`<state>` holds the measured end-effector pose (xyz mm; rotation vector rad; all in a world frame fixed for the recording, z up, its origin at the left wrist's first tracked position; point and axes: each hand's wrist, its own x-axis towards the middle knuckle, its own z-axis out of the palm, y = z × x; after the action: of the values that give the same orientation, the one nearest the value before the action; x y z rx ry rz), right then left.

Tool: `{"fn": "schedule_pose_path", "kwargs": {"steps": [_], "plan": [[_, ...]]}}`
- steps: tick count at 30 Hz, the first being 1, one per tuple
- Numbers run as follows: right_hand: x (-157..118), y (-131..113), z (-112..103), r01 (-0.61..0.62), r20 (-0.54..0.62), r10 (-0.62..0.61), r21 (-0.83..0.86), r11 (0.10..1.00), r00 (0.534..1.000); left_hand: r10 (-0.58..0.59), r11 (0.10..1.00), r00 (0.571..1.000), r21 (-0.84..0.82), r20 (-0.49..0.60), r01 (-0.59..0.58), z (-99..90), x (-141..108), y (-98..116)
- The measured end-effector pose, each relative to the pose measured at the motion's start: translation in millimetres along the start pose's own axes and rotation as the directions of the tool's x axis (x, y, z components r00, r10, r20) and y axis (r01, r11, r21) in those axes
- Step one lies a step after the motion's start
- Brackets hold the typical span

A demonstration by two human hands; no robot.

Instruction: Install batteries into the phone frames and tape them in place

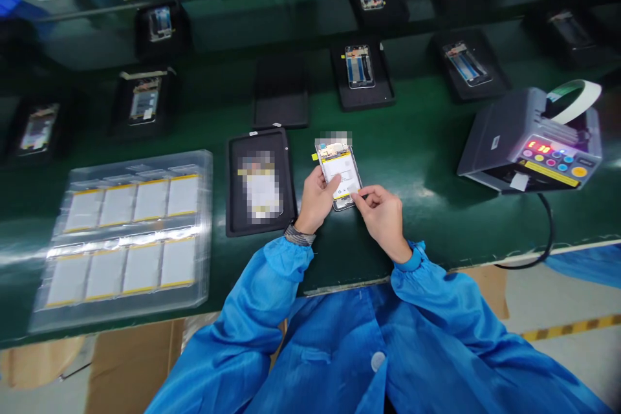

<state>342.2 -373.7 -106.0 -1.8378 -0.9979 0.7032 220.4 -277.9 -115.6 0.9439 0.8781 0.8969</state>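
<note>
From the head view, I have the phone [339, 174] lifted a little above the green counter [427, 142], just right of the black tray [233, 194] that holds another phone body. My left hand [316, 199] is wrapped round the phone's left edge, fingers closed on it with the thumb laid across the white battery face. My right hand [384, 215] is pinched shut at the phone's lower right corner, thumb and forefinger pressed together on what looks like a small yellow tab or strip, though it is too small for me to be sure. The risk I see is in that pinch: if I pull at an angle, the tab could tear or crease, and a hard tug could twist the phone out of my left hand's light grip so it drops onto the counter or knocks the black tray beside it. My thumb on the battery could also press too hard or leave a mark. The clear pack of batteries [126, 233] lies well apart on the left, and the tape machine [528, 142] sits well off to the right, its cable [546, 233] trailing toward the counter edge, where my right sleeve [436, 297] might catch it.
</note>
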Motion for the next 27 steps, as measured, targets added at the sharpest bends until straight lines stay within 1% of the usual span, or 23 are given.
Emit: {"fn": "schedule_pose_path", "kwargs": {"steps": [3, 5, 6, 8, 10, 11, 12, 13, 16, 20, 23, 24, 27], "plan": [[4.1, 0.7, -6.0, 0.046, -0.028, -0.047, -0.030, 0.998, 0.998, -0.004, 1.000, 1.000, -0.005, 0.022, 0.004, 0.3, -0.3, 3.2], [9.5, 0.3, -11.8, 0.066, -0.018, -0.066, -0.004, 0.998, 0.998, 0.000, 1.000, 0.999, -0.007, 0.045, 0.001, 0.8, -1.3, 6.7], [12.7, -0.5, -14.6, 0.066, 0.025, -0.067, 0.032, 0.997, 0.997, 0.004, 1.000, 0.998, -0.008, 0.061, -0.003, 1.0, -2.0, 8.8], [19.6, -3.7, -19.3, 0.020, 0.186, -0.049, 0.155, 0.988, 0.981, 0.018, 1.000, 0.996, -0.003, 0.093, -0.017, 1.0, -3.6, 13.2], [26.4, -9.0, -22.2, -0.084, 0.373, -0.024, 0.270, 0.959, 0.927, 0.036, 0.999, 0.992, 0.012, 0.117, -0.038, 0.4, -5.1, 17.8], [29.9, -12.1, -23.2, -0.133, 0.438, -0.016, 0.308, 0.942, 0.899, 0.047, 0.999, 0.991, 0.018, 0.124, -0.049, -0.1, -5.8, 20.1], [33.3, -15.4, -24.1, -0.168, 0.477, -0.012, 0.332, 0.928, 0.879, 0.054, 0.998, 0.990, 0.020, 0.130, -0.057, -0.6, -6.4, 22.2], [36.7, -18.7, -24.9, -0.180, 0.491, -0.014, 0.345, 0.921, 0.871, 0.057, 0.998, 0.989, 0.016, 0.134, -0.060, -1.0, -7.0, 24.1], [45.7, -27.1, -26.9, -0.147, 0.473, -0.050, 0.370, 0.917, 0.880, 0.051, 0.999, 0.989, -0.008, 0.137, -0.050, -1.3, -8.5, 27.9], [51.3, -31.8, -23.4, -0.158, 0.529, -0.076, 0.383, 0.910, 0.845, 0.067, 0.997, 0.992, -0.036, 0.106, -0.064, -1.8, -8.2, 29.7], [51.4, -32.5, -15.5, -0.157, 0.541, -0.076, 0.372, 0.915, 0.838, 0.085, 0.996, 0.993, -0.040, 0.079, -0.082, -5.3, -6.3, 32.6], [51.3, -33.1, -12.8, -0.145, 0.551, -0.097, 0.380, 0.913, 0.829, 0.089, 0.996, 0.994, -0.038, 0.067, -0.086, -6.9, -5.8, 34.4], [53.0, -36.8, -6.1, -0.081, 0.600, -0.190, 0.395, 0.915, 0.777, 0.089, 0.995, 0.996, -0.038, 0.031, -0.088, -12.3, -5.0, 41.3]]}}
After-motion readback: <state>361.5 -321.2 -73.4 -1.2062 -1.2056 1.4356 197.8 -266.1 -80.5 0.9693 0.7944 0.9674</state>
